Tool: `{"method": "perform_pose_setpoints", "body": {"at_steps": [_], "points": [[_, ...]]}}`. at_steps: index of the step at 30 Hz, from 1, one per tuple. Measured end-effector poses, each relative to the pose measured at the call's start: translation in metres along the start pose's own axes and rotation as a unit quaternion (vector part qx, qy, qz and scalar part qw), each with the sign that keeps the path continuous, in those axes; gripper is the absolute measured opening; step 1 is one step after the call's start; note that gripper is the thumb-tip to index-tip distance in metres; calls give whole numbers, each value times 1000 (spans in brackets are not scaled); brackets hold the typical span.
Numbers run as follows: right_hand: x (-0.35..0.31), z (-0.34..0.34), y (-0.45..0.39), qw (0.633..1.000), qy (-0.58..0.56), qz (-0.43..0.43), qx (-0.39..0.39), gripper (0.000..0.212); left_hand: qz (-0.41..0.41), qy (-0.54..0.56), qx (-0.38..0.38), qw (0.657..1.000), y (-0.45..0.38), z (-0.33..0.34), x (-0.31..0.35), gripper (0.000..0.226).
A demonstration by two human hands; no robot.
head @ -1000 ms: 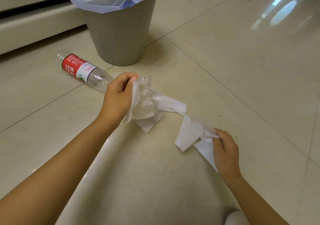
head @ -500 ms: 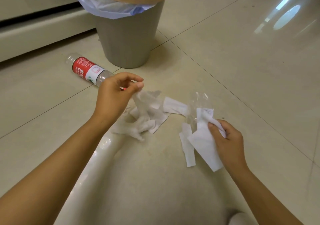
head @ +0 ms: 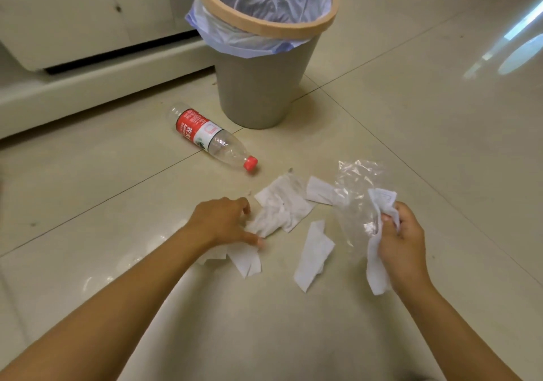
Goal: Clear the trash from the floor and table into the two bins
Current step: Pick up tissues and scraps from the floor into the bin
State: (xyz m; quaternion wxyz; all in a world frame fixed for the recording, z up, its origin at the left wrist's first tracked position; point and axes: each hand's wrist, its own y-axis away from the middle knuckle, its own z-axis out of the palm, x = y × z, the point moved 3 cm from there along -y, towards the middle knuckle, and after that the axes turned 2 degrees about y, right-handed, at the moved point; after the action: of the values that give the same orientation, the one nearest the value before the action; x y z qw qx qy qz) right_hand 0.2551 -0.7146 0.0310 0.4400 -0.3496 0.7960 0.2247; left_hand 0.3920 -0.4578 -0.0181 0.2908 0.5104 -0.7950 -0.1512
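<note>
The left hand (head: 223, 222) is low over the tiled floor (head: 411, 145), palm down, its fingers curled onto the near edge of a crumpled white tissue (head: 280, 209) that lies flat on the tiles; whether it actually pinches the tissue or only touches it cannot be told. A torn white scrap (head: 245, 258) lies on the floor just under and in front of that hand's thumb. The right hand (head: 404, 244) is raised a little off the floor and grasps a bunched strip of white paper (head: 377, 266) together with a crinkled clear plastic bag (head: 357, 198), which stands up above its fingers. Between the two hands lies another folded paper strip (head: 313, 256), touched by neither, and a smaller white piece (head: 318, 189) sits beside the tissue, partly behind the bag. Beyond the left hand an empty plastic bottle (head: 210, 138) with a red label and red cap lies on its side, near the foot of a grey bin (head: 255, 92) lined with a pale bag, well beyond both hands
</note>
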Motion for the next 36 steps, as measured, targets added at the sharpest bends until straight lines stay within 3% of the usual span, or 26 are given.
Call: {"method": "perform_pose_setpoints", "body": {"at_steps": [2,5,8,12,15,18,20,22,25,31,33,36], "points": [[-2,3,1,1000,-11,4,9,21,10,-21,9,1000,0,19,2,59],[-4,5,4,1000,-17,10,18,21,39,3,72,997,-3,36,3,29],[-1,2,7,999,-34,34,20,18,69,144,137,978,-4,25,-5,28],[2,2,13,995,-67,80,-3,15,131,351,223,900,9,-7,-16,37],[12,9,19,991,-52,111,-56,52,111,455,279,838,27,-19,-24,31],[30,29,27,983,43,131,-124,90,71,557,319,763,36,-26,-33,49],[39,47,34,973,122,129,-150,100,57,612,330,716,39,-35,-35,55],[46,65,39,963,179,116,-162,103,58,648,323,687,41,-46,-34,39],[56,82,45,948,244,117,-169,97,64,659,297,688,43,-56,-31,32],[60,90,52,901,392,55,-177,42,31,660,313,682,50,-57,-41,28],[51,90,54,914,365,36,-175,28,20,670,309,675,54,-59,-48,28],[20,96,57,958,233,17,-169,17,20,681,308,664,65,-69,-57,24]]}}
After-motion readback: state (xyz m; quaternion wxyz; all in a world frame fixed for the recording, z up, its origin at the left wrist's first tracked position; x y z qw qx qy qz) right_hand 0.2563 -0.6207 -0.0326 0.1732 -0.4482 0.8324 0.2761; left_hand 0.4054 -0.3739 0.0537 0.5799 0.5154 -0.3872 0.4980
